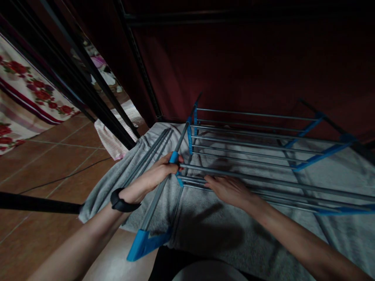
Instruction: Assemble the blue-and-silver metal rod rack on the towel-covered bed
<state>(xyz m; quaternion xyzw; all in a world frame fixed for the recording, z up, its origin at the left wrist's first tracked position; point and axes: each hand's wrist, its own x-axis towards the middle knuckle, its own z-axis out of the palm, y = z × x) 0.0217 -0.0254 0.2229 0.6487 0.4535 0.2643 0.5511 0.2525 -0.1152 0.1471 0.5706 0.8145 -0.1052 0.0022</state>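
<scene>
A metal rack (263, 180) with grey tubes and blue plastic joints lies across a grey blanket. My left hand (165, 169), with a black band on its wrist, wraps round a blue joint (174, 157) on the rack's left side pole. To its right, my right hand (227, 190) has its fingers curled on the thin tubes just below the long front tube; the fingertips are partly hidden. A blue corner foot (139, 246) ends the side pole nearest me. Farther back stands another tier of tubes (252, 139) between blue brackets.
Several loose grey tubes (146, 156) lie on the grey blanket (211, 226) at the left. Dark metal posts (96, 91) rise beside a dark red panel (249, 66). A cable (64, 176) crosses the tiled floor (35, 171); a floral cloth (38, 91) hangs at far left.
</scene>
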